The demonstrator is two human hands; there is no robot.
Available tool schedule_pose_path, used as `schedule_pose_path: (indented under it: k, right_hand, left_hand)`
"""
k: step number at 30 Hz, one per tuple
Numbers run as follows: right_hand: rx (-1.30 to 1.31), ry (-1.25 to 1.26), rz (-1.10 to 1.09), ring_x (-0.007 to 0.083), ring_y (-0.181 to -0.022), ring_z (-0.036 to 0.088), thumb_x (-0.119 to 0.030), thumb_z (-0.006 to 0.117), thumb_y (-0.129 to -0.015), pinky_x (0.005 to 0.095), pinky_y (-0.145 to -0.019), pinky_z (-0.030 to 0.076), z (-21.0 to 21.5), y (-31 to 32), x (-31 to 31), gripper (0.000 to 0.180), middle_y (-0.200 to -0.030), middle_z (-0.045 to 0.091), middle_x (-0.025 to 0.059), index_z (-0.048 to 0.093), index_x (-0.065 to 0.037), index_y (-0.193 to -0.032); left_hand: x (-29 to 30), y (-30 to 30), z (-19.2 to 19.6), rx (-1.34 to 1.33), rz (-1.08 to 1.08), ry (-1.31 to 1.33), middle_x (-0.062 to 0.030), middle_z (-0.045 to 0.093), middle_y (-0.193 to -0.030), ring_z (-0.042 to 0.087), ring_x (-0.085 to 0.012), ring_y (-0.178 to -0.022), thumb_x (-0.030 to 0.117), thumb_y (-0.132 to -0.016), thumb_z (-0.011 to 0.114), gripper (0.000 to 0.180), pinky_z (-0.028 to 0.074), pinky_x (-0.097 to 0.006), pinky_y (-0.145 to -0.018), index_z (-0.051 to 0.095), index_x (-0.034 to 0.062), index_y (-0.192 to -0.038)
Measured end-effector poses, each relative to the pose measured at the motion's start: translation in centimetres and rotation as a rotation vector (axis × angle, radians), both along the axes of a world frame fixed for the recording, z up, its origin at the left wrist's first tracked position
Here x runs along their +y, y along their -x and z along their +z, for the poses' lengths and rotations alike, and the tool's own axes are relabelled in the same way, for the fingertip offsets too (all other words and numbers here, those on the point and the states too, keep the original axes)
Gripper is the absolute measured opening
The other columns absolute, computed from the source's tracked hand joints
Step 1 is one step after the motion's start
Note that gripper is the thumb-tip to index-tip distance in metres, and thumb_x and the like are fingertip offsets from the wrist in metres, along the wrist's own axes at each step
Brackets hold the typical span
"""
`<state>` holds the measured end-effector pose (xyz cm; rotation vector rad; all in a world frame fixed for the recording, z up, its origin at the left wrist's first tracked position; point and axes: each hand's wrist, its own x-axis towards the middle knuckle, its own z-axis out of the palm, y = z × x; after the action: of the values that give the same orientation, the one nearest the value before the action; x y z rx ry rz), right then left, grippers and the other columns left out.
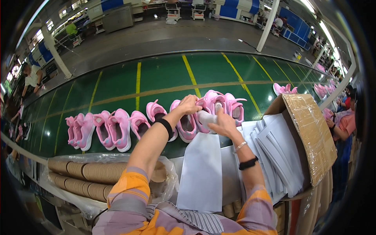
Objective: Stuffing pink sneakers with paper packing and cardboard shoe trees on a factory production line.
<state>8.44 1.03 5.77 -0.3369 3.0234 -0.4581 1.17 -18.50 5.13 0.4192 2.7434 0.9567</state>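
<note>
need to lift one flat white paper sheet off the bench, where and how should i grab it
Take the white sheet by its near short edge, coming from the person's side, below the right hand. It lies flat and long toward the body, that end bare, while its far end sits under the hands by the pink shoes. Probably pinch a corner.

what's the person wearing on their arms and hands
Both hands are bare, no gloves. The left hand has a wide black band at the wrist. The right hand has a thin pale beaded bracelet and, further up the forearm, a black strap. Both arms end in short orange sleeves with grey stripes, over a striped greyish top.
</note>
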Motion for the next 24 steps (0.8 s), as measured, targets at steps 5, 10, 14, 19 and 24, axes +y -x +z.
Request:
schedule_pose_path:
  k: [5, 10, 14, 19, 24]
  right_hand:
    - [0.07, -0.059, 0.073, 0.0399, -0.081, 0.064, -0.049, 0.066, -0.073, 0.0452, -0.072, 0.052, -2.6, 4.2, -4.5, 0.079, -0.085, 0.064, 0.0266, 0.037, 0.01, -0.116]
    - [0.151, 0.156, 0.228, 0.0389, -0.089, 0.062, -0.038, 0.079, -0.064, 0.0452, -0.076, 0.049, -2.4, 6.6, -1.4, 0.077, -0.094, 0.063, 0.024, 0.043, 0.006, -0.115]
    - [0.238, 0.08, 0.207, 0.0354, -0.096, 0.058, -0.036, 0.082, -0.057, 0.0436, -0.08, 0.046, -4.5, 6.7, -2.9, 0.064, -0.101, 0.061, 0.0182, 0.055, -0.001, -0.103]
    - [0.308, -0.091, 0.238, 0.033, -0.069, 0.065, -0.035, 0.082, -0.055, 0.0417, -0.061, 0.05, -3.9, 8.0, -2.9, 0.037, -0.069, 0.065, 0.0149, 0.067, -0.007, -0.074]
    - [0.438, -0.01, 0.153, 0.0321, -0.067, 0.064, -0.024, 0.075, -0.066, 0.0434, -0.062, 0.05, -5.8, 8.1, -4.3, 0.019, -0.067, 0.063, 0.0141, 0.067, -0.011, -0.077]
  left_hand:
    - [0.2, 1.6, -3.2, 0.22, 0.123, 0.069, -0.0227, 0.061, -0.105, 0.058, -0.0381, -0.101, 0.016, -0.076, 0.058, 0.031, 0.047, -0.047, -0.085, 0.056, -0.0018, -0.101]
    - [-0.3, 1.9, -3.3, 0.228, 0.085, -0.056, -0.0239, 0.061, -0.091, 0.058, -0.0413, -0.091, 0.019, -0.077, 0.058, 0.024, 0.045, -0.047, -0.079, 0.054, -0.0001, -0.092]
    - [0.0, 1.8, -3.1, 0.203, 0.032, -0.039, -0.023, 0.061, -0.092, 0.058, -0.0406, -0.091, 0.02, -0.08, 0.06, 0.025, 0.045, -0.047, -0.077, 0.053, -0.0006, -0.093]
    - [-0.2, 1.2, -3.6, 0.228, -0.019, -0.056, -0.0215, 0.06, -0.089, 0.058, -0.0398, -0.088, 0.014, -0.077, 0.06, 0.018, 0.044, -0.047, -0.076, 0.054, 0.001, -0.087]
    - [-0.7, 0.9, -3.7, 0.245, -0.018, -0.028, -0.0225, 0.06, -0.091, 0.057, -0.0398, -0.092, 0.013, -0.075, 0.06, 0.02, 0.045, -0.047, -0.08, 0.057, 0.0017, -0.091]
